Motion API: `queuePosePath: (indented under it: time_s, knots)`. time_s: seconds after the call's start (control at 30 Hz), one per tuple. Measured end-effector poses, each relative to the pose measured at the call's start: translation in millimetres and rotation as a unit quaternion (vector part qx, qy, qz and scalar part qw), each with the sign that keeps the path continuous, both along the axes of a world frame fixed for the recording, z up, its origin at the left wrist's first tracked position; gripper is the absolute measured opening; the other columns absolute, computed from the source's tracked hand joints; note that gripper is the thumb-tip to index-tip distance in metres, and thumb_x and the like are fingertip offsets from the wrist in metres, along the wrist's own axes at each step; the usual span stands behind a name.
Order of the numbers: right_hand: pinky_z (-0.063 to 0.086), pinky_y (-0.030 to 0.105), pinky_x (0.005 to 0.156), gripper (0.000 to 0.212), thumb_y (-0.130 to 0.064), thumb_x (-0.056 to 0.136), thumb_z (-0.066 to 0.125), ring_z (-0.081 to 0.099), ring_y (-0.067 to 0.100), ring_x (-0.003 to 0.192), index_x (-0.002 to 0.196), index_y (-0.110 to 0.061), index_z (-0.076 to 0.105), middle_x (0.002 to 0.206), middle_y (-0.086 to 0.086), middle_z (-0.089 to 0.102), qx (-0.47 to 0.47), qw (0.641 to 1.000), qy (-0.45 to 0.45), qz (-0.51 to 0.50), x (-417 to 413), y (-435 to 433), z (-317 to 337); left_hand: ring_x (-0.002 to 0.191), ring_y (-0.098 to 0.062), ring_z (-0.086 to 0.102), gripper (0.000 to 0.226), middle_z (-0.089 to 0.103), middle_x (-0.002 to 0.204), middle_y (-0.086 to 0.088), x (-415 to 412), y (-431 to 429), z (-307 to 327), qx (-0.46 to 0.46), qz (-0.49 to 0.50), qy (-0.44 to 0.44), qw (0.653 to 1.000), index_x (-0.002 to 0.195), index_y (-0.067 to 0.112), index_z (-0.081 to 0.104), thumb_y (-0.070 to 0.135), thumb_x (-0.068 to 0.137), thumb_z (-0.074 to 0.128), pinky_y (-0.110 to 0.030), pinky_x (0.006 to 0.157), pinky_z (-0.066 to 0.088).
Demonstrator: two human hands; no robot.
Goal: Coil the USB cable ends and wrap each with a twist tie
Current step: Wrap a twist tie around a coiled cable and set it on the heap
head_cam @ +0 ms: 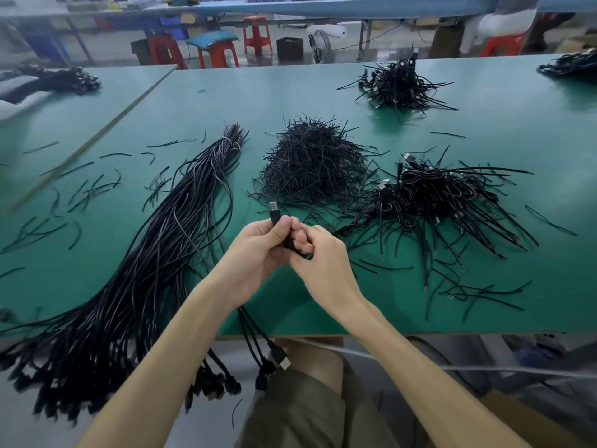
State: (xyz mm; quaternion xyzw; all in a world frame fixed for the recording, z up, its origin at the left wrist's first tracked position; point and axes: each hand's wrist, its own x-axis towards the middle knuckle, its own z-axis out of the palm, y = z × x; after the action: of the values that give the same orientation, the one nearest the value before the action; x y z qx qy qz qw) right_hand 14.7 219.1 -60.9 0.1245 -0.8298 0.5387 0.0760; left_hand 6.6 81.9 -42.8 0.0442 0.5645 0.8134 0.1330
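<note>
Above the near edge of the green-topped table (323, 315), the left hand (255, 250) and the right hand (323, 257) meet, the fingers of both curled tight around a thin black USB cable (274, 216). Its plug pokes up past the left thumb. Beyond lies a heap of short black twist ties (313, 163).

One wide head-worn view looks forward and down, close above the fingers (284, 227), which sit at frame centre; the green tabletop (323, 101) stretches away beyond the fingers, and red stools (256, 33) stand far behind them, near the top edge
</note>
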Motion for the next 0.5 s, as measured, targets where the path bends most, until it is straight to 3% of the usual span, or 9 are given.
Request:
queuePosePath:
  time_s: [0.13, 0.23, 0.37, 0.43, 0.5]
  knots:
    - [0.039, 0.003, 0.076, 0.034, -0.015, 0.09, 0.073, 0.055, -0.009, 0.086, 0.124, -0.016, 0.067, 0.092, -0.005, 0.058, 0.002, 1.0, 0.026, -0.001, 3.1, 2.7, 1.4, 0.081, -0.022, 0.064, 0.021, 0.062, 0.088, -0.008, -0.6, -2.2, 3.9, 0.036, -0.025, -0.016, 0.999, 0.099, 0.004, 0.06, 0.017, 0.107, 0.046, -0.032, 0.086, 0.057]
    - [0.039, 0.002, 0.078, 0.034, -0.017, 0.091, 0.073, 0.056, -0.005, 0.088, 0.125, -0.016, 0.067, 0.096, -0.003, 0.058, 0.0, 1.0, 0.013, 0.008, 1.9, 0.8, 3.6, 0.084, -0.021, 0.065, 0.021, 0.063, 0.091, -0.007, -3.1, -6.6, 5.3, 0.061, -0.035, -0.031, 0.997, 0.102, 0.004, 0.061, 0.017, 0.108, 0.046, -0.031, 0.086, 0.058]
    - [0.043, 0.007, 0.076, 0.011, -0.024, 0.091, 0.071, 0.059, 0.007, 0.087, 0.099, -0.027, 0.065, 0.096, 0.0, 0.061, 0.007, 1.0, -0.007, 0.01, 0.9, -1.0, 3.8, 0.083, -0.02, 0.069, 0.026, 0.07, 0.096, -0.01, -5.2, -9.0, 4.3, 0.058, -0.025, -0.041, 0.997, 0.104, 0.002, 0.072, 0.02, 0.104, 0.054, -0.03, 0.082, 0.059]
    - [0.045, 0.013, 0.072, 0.019, -0.027, 0.088, 0.072, 0.06, 0.008, 0.086, 0.086, -0.036, 0.055, 0.095, 0.0, 0.062, 0.012, 1.0, -0.023, 0.014, 0.3, 0.0, 1.9, 0.081, -0.019, 0.07, 0.029, 0.072, 0.097, -0.011, -4.6, -6.1, 2.0, 0.051, -0.011, -0.043, 0.998, 0.106, 0.0, 0.076, 0.021, 0.102, 0.057, -0.03, 0.08, 0.06]
    - [0.047, 0.018, 0.07, 0.014, -0.028, 0.088, 0.07, 0.061, 0.009, 0.084, 0.084, -0.034, 0.057, 0.092, 0.001, 0.063, 0.014, 1.0, -0.023, 0.008, -1.0, 1.1, -1.4, 0.081, -0.018, 0.071, 0.03, 0.073, 0.096, -0.011, -3.6, -4.3, -0.3, 0.042, -0.008, -0.043, 0.998, 0.108, -0.001, 0.076, 0.022, 0.102, 0.057, -0.03, 0.08, 0.06]
